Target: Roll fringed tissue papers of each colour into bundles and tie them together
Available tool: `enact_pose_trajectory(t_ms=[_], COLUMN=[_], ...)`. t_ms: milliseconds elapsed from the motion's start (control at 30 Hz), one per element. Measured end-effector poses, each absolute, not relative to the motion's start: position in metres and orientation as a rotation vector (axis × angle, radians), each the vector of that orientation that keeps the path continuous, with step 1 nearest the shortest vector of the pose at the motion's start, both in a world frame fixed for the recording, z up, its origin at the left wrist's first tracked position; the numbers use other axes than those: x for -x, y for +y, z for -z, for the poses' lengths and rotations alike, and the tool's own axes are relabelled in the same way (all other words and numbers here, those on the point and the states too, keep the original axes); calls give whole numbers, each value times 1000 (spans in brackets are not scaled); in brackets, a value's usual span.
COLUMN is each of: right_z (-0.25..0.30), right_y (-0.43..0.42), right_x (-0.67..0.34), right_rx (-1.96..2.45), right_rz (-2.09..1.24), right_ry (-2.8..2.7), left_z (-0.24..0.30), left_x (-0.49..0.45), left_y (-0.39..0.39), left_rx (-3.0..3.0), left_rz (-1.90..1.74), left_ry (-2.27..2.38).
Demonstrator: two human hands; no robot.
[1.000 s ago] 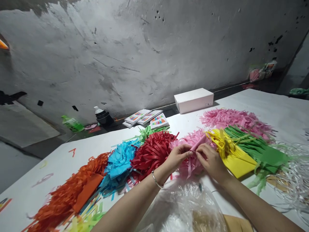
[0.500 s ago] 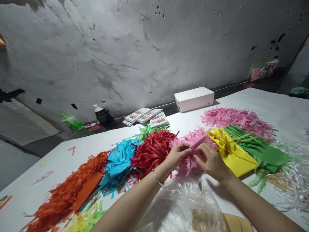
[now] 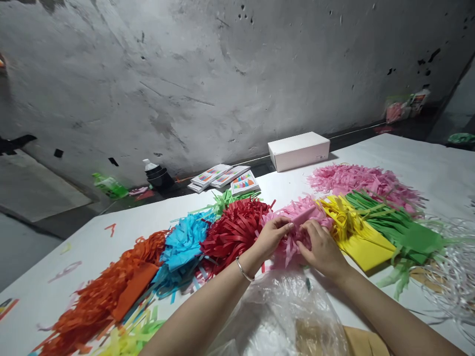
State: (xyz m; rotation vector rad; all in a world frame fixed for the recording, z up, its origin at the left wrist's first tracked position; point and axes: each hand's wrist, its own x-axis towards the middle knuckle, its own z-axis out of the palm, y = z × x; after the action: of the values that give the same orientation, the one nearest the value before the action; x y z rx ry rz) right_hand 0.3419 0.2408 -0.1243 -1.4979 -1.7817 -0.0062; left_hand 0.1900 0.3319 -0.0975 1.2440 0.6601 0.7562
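Both my hands meet over a pink fringed paper tassel [image 3: 301,217] near the middle of the white table [image 3: 408,158]. My left hand [image 3: 270,238], with a thin bangle on its wrist, pinches the tassel's left side. My right hand [image 3: 322,248] is closed on its right side, fingers pressed to the rolled pink strip. A red fringed pile [image 3: 237,228] lies just left of my hands, and a yellow fringed sheet [image 3: 356,237] just right.
More fringed paper lies in a row: orange [image 3: 107,291], blue [image 3: 185,244], green [image 3: 397,230], a pink heap [image 3: 363,180]. A white box [image 3: 299,151] and printed cards [image 3: 222,179] sit at the far edge. A clear plastic bag [image 3: 285,316] lies near me, white ribbon [image 3: 454,277] at right.
My hands and the pink tassel have shifted slightly toward the table and away from me. The right fingers have closed further over the rolled strip.
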Motion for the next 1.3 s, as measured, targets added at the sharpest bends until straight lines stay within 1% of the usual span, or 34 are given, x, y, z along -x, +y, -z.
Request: enact_pose_trajectory(t_ms=[500,900,1300], right_z=[128,120,118], right_y=[238,247,250], right_x=[-340,-350,-358], right_rx=[1512,1340,1275], right_rz=[-11,-295,-473], right_ry=[-1692,-1557,-1522], left_z=[99,100,103], left_x=[-194,-184,-184], left_y=[323,329,329], left_rx=[-1222,-1575,-1743], left_rz=[-705,-712,-708], left_ry=[654,683,684])
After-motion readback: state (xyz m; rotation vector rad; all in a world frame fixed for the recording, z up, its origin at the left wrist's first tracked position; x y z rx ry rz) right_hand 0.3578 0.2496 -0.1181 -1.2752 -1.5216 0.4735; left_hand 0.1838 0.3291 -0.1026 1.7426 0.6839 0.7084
